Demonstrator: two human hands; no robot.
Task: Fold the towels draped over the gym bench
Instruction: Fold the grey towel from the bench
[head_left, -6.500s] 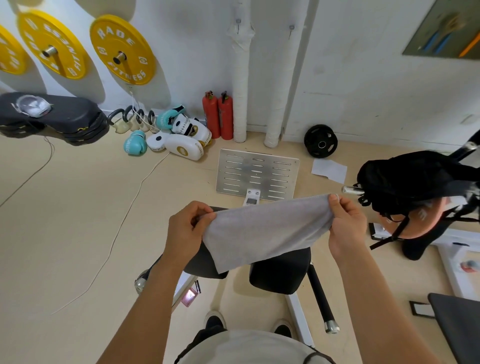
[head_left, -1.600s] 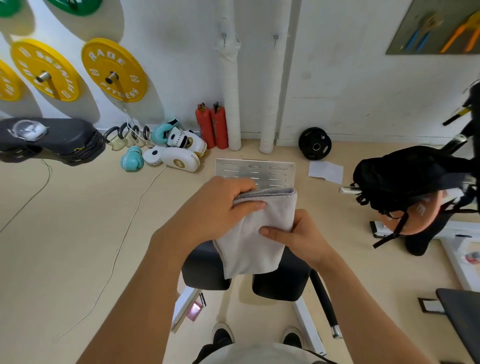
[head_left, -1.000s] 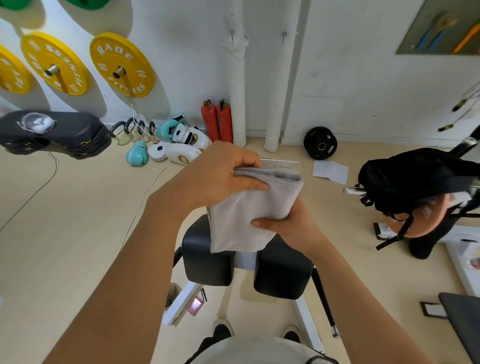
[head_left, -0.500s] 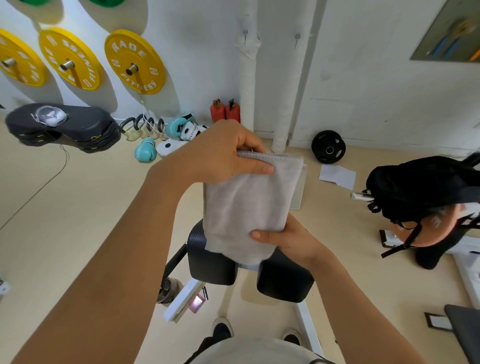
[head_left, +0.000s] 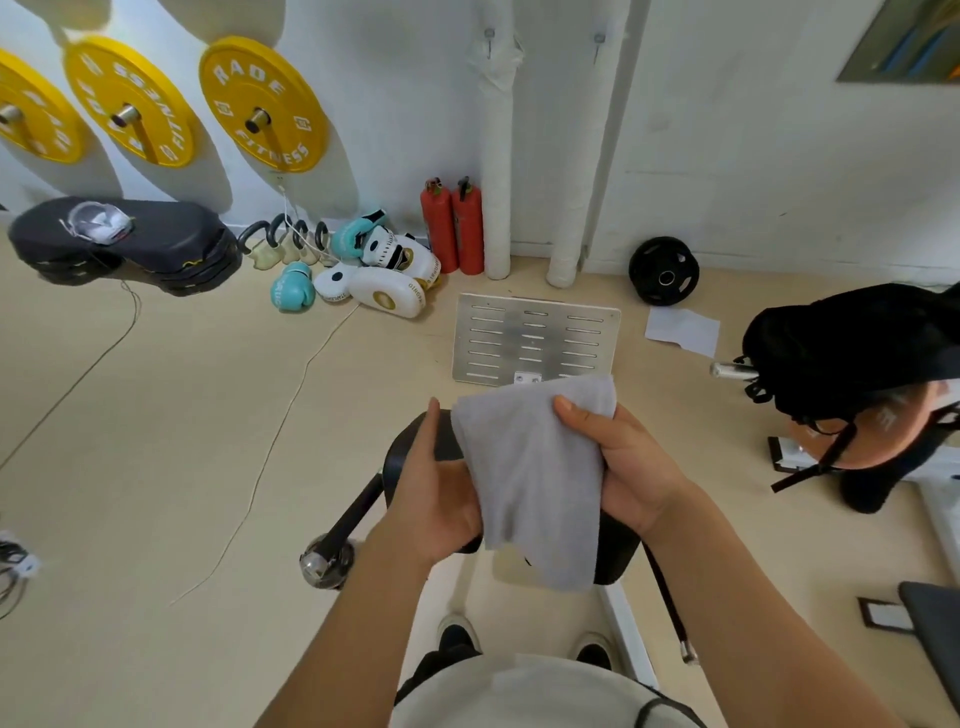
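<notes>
A grey towel (head_left: 530, 478), folded into a narrow strip, hangs between my hands above the black padded gym bench (head_left: 415, 447). My left hand (head_left: 434, 499) is at the towel's left edge, thumb pointing up, fingers hidden under the cloth. My right hand (head_left: 618, 467) grips the right edge, thumb pressed on top of the fabric. The towel's lower end droops over the bench pads.
A slotted metal plate (head_left: 535, 340) lies on the floor ahead. Boxing gloves and pads (head_left: 374, 275), two red extinguishers (head_left: 452, 228) and a black weight plate (head_left: 663, 270) line the wall. A black bag (head_left: 852, 353) hangs at right. A cable (head_left: 270, 447) crosses the floor.
Both hands have come down from chest height toward the bench. My left hand moved from the towel's top edge to its left side; my right hand now holds the right edge.
</notes>
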